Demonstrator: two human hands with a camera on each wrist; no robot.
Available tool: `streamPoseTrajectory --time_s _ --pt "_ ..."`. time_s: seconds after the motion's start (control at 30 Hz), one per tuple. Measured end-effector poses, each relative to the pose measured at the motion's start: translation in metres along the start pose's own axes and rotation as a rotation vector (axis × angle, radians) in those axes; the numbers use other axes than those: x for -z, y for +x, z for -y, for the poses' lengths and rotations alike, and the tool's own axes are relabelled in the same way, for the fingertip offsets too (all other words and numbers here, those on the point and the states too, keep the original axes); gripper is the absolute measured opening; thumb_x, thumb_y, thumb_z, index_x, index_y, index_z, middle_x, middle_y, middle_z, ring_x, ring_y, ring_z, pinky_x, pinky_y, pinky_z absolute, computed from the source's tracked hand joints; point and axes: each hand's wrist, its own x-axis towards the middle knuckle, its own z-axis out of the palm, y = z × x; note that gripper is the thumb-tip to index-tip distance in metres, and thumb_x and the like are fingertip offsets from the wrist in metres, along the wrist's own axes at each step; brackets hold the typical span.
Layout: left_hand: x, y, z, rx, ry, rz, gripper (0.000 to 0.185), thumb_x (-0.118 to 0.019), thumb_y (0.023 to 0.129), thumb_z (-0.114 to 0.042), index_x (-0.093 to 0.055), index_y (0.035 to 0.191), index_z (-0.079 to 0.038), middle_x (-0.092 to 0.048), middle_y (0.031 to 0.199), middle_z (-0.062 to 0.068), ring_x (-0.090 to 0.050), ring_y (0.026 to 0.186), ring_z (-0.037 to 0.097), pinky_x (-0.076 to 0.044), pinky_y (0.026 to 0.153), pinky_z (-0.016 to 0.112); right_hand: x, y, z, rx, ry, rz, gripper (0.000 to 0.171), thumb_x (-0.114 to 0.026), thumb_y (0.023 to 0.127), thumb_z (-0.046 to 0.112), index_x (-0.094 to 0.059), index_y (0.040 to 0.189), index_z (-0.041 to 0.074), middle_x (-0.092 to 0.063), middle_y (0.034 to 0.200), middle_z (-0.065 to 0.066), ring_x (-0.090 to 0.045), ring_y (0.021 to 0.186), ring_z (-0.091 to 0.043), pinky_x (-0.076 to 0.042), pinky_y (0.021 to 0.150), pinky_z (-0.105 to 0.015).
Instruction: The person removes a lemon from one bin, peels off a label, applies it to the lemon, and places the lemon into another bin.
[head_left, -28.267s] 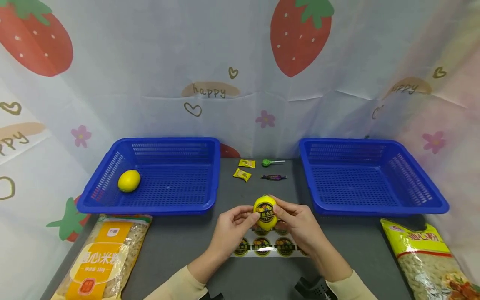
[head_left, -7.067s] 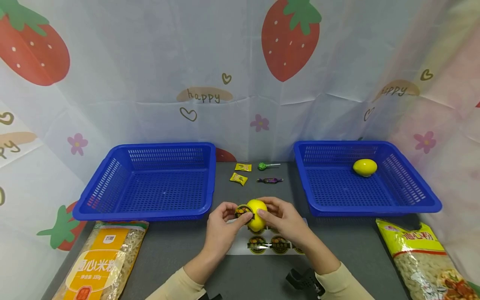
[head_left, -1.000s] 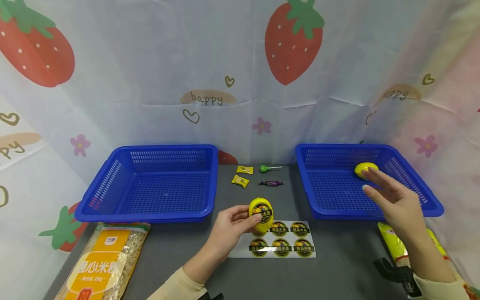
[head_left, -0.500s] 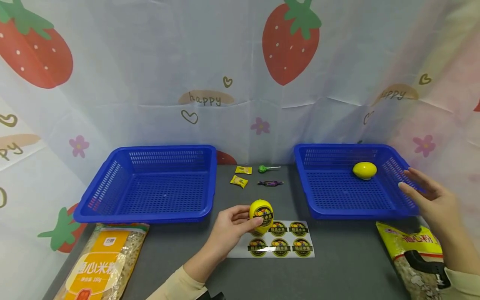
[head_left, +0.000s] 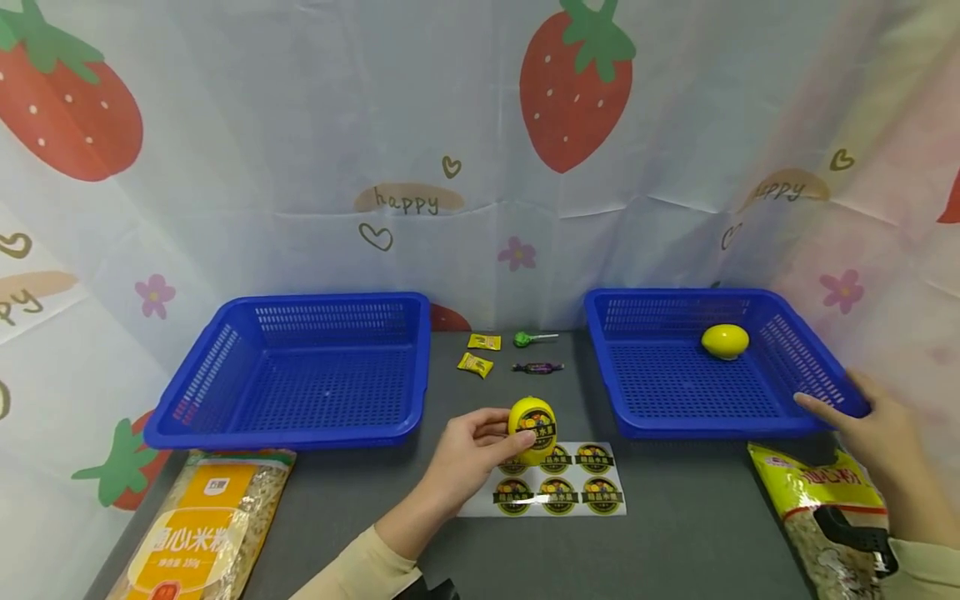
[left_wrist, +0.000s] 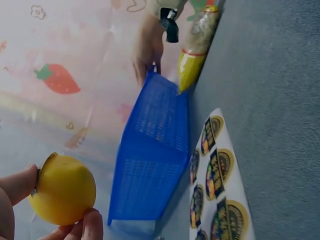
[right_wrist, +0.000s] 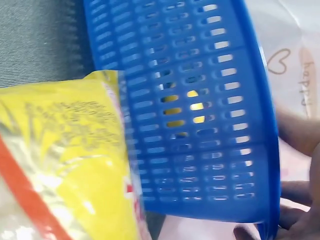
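My left hand (head_left: 467,457) pinches a lemon (head_left: 533,403) between thumb and fingers, above the sticker sheet (head_left: 611,506). A round black-and-gold fruit sticker (head_left: 537,427) lies on the lemon's near face, the thumb over its lower edge. At the far right, my right hand (head_left: 888,429) grips the right blue basket (head_left: 731,422) at its right rim, thumb on the inner side and fingers over the outside. In the right wrist view its fingers (right_wrist: 295,192) curl at the rim. A second lemon (head_left: 725,341) lies inside that basket, toward the back.
Another blue basket (head_left: 285,439) stands at the left. Two yellow candies (head_left: 484,342), a green lollipop (head_left: 522,339) and a purple candy (head_left: 537,367) lie between the baskets. Pasta bags lie at the front left (head_left: 197,533) and front right (head_left: 821,492).
My right hand has moved right, from over the basket to its right rim, which it now grips. Earlier the left hand's lemon had its sticker applied, and the second lemon appeared in the right basket.
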Motion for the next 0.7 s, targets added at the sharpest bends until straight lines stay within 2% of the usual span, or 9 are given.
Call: streamPoseTrajectory --time_s 0.1,0.17,0.47,0.7 --pt "-0.007 0.005 -0.006 -0.002 0.01 0.02 0.056 -0.078 0.09 -0.038 -0.063 0.131 -0.003 -0.072 0.119 0.013 -0.071 0.106 0.022 -0.059 0.088 0.035 -0.002 0.001 -0.003 0.011 -0.001 0.026 0.098 -0.057 0.099 0.052 -0.003 0.159 -0.003 0.0 0.163 -0.033 -0.011 0.143 -0.064 -0.027 0.104 -0.076" --pt "-0.013 0.011 -0.01 0.005 0.004 0.034 0.055 -0.077 0.09 -0.037 -0.064 0.13 -0.002 -0.072 0.118 0.013 -0.072 0.103 0.022 -0.06 0.086 0.037 -0.001 0.001 -0.004 0.014 -0.001 0.031 0.096 -0.056 0.099 0.051 -0.004 0.158 -0.004 0.004 0.164 -0.03 -0.004 0.145 -0.062 -0.023 0.106 -0.076" --pt "-0.047 0.05 -0.006 0.081 0.08 0.042 0.054 -0.078 0.088 -0.043 -0.068 0.124 -0.004 -0.076 0.109 0.007 -0.074 0.089 0.027 -0.061 0.081 0.043 0.004 0.001 -0.009 0.041 -0.007 0.03 0.091 -0.058 0.099 0.051 -0.015 0.159 -0.003 0.0 0.166 -0.027 -0.013 0.142 -0.065 -0.023 0.106 -0.077" --pt "-0.071 0.069 -0.02 0.115 0.052 0.062 0.049 -0.078 0.087 -0.046 -0.071 0.116 -0.007 -0.076 0.098 0.001 -0.075 0.087 0.025 -0.061 0.084 0.042 -0.001 0.006 -0.01 0.025 0.018 0.014 0.091 -0.06 0.097 0.052 -0.019 0.159 -0.002 -0.002 0.167 -0.021 -0.013 0.144 -0.062 -0.022 0.108 -0.076"
